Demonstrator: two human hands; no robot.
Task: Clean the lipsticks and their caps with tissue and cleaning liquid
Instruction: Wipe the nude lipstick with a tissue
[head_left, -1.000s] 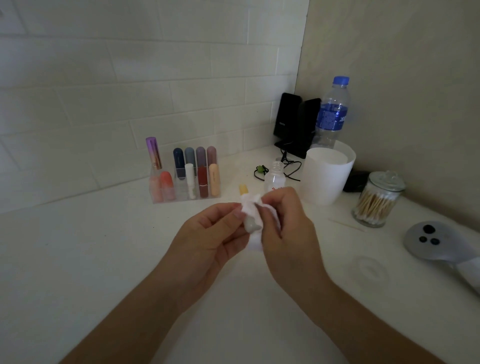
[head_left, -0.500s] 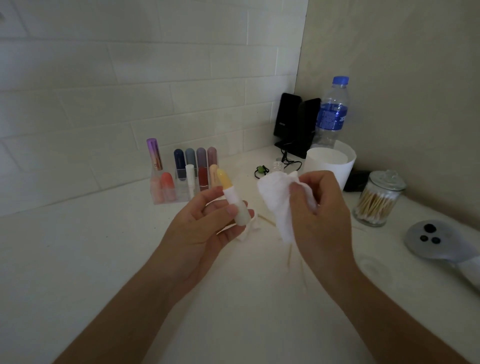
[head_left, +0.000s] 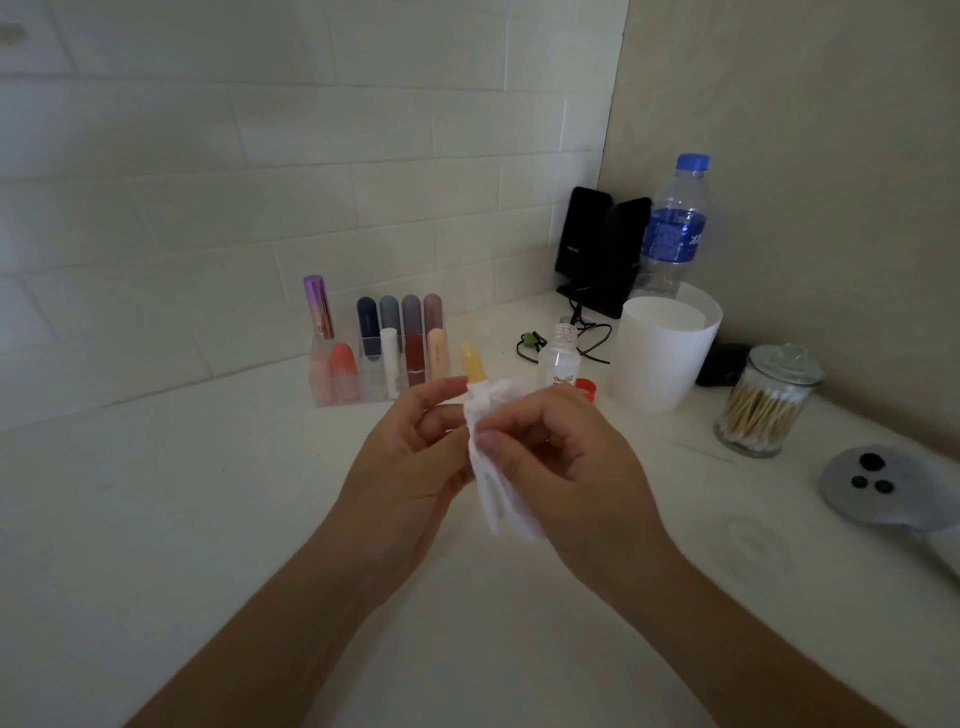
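- Since half a second ago: right hand (head_left: 566, 467) has come back in from the right, and the crumpled white tissue (head_left: 498, 499), then held apart from the stick, is wrapped round it again.
- White counter top (head_left: 156, 519) runs into a corner of white tiled wall and beige wall.
- White round plastic tub (head_left: 660, 358) stands toward the back right; clear water bottle with blue cap and blue label (head_left: 672, 228) is just behind it.
- Pair of black speakers (head_left: 597, 244) sits in the corner, cable trailing forward.
- Grey rounded device with three black dots (head_left: 872, 488) lies at the right edge.
- Clear acrylic organiser (head_left: 363, 397) stands back left of the hands, holding upright lipsticks in pink, navy, grey, mauve, white, red and peach.
- Glass lidded jar of cotton swabs (head_left: 763, 405) stands right of the tub.
- Left hand (head_left: 410, 467): fingers curled, gripping the yellow-tipped lipstick (head_left: 474, 366) upright above the counter centre; barrel hidden by tissue, only the tip shows.
- Right hand pinches the tissue against the barrel, thumb in front; loose end hangs below.
- Small clear uncapped liquid bottle (head_left: 558, 361) stands just behind the hands.
- Red cap (head_left: 586, 387) lies beside that bottle.
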